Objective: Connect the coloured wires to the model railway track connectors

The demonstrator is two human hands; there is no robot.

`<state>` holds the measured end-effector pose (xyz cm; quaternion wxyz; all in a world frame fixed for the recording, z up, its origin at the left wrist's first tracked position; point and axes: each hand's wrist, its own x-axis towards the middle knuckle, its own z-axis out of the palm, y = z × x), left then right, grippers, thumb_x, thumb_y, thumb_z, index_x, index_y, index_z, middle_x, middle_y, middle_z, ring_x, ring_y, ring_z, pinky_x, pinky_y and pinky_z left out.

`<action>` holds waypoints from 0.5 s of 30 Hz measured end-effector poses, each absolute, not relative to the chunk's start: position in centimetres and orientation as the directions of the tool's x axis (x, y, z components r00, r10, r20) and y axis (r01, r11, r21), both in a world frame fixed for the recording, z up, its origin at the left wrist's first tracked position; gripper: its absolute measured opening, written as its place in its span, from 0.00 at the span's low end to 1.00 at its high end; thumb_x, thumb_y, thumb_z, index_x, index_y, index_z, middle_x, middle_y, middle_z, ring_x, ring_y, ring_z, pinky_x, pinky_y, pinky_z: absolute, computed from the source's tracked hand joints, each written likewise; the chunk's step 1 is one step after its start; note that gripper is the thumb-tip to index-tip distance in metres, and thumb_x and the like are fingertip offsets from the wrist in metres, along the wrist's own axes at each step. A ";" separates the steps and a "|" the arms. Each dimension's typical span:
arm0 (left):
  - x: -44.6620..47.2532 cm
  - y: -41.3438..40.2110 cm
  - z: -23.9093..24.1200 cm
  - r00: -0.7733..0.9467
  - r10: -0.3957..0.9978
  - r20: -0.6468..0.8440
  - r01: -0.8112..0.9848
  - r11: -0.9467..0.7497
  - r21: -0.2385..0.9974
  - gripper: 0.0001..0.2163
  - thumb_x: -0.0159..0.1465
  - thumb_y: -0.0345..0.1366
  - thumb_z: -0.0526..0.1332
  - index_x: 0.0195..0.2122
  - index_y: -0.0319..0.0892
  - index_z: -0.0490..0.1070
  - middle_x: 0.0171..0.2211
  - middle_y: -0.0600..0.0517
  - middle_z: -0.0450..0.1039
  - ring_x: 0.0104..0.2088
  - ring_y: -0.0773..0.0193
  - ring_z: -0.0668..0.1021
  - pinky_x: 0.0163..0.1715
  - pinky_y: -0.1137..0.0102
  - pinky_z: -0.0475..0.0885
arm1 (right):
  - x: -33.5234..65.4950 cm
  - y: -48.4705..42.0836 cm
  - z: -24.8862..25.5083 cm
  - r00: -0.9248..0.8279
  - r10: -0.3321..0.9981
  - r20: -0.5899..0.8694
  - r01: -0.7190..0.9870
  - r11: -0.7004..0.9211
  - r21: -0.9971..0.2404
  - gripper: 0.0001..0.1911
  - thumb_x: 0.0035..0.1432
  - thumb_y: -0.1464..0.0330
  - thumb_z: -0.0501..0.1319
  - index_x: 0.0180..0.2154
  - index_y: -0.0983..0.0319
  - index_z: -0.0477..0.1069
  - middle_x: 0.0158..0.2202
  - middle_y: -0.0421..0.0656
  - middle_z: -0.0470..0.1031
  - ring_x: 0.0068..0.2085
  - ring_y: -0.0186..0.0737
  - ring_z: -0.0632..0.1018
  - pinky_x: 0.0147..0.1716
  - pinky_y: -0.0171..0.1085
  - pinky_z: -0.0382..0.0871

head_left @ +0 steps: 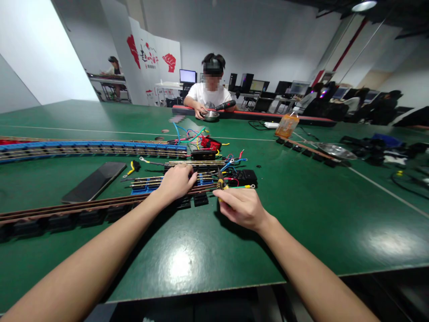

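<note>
My left hand [177, 181] is closed over a short rail section with blue supports [147, 183]; its fingertips are partly hidden among the metal strips. In my right hand [243, 205] is a pair of yellow-and-black pliers [220, 182], jaws pointing up and away at the rail ends. Just beyond the pliers sits a black connector block [246, 178] with red and blue wires. A green-yellow wire with a ring terminal [252, 186] lies by my right knuckles. Below my left wrist runs a long brown rail with black supports [83, 214].
A black phone [95, 181] lies on the green table [318, 214]. Behind are a curved blue-backed rail [90, 150] and a red connector [210, 143] with wires. Farther right stand an orange drink bottle [287, 124] and a metal dish [337, 151]. A person [209, 91] sits opposite, touching a metal bowl [210, 116].
</note>
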<state>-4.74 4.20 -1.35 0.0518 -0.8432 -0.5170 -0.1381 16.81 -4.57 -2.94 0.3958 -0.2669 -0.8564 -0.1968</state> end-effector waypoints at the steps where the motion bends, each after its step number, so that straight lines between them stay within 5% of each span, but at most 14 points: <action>1: -4.7 4.2 -1.3 0.427 0.858 0.286 0.886 -0.460 0.056 0.14 0.68 0.42 0.50 0.33 0.41 0.72 0.35 0.45 0.77 0.37 0.57 0.78 0.36 0.67 0.70 | 16.8 -4.6 -3.0 -0.562 0.297 0.772 0.610 0.779 0.144 0.14 0.59 0.74 0.58 0.48 0.63 0.70 0.32 0.42 0.80 0.30 0.33 0.79 0.29 0.33 0.72; 8: -4.7 4.4 -1.4 0.430 0.857 0.284 0.884 -0.464 0.062 0.14 0.68 0.42 0.50 0.35 0.41 0.72 0.37 0.46 0.77 0.39 0.58 0.77 0.38 0.68 0.70 | 16.4 -4.8 -2.8 -0.669 0.293 0.683 0.594 0.763 0.253 0.09 0.60 0.74 0.58 0.43 0.63 0.72 0.27 0.39 0.78 0.25 0.32 0.76 0.23 0.34 0.63; 15: -4.7 4.5 -1.6 0.432 0.857 0.279 0.881 -0.467 0.071 0.14 0.68 0.41 0.50 0.36 0.40 0.72 0.39 0.45 0.76 0.40 0.57 0.77 0.40 0.66 0.71 | 16.7 -4.6 -2.7 -0.522 0.326 0.788 0.663 0.737 0.134 0.12 0.58 0.74 0.58 0.45 0.64 0.70 0.29 0.41 0.78 0.25 0.33 0.76 0.25 0.33 0.68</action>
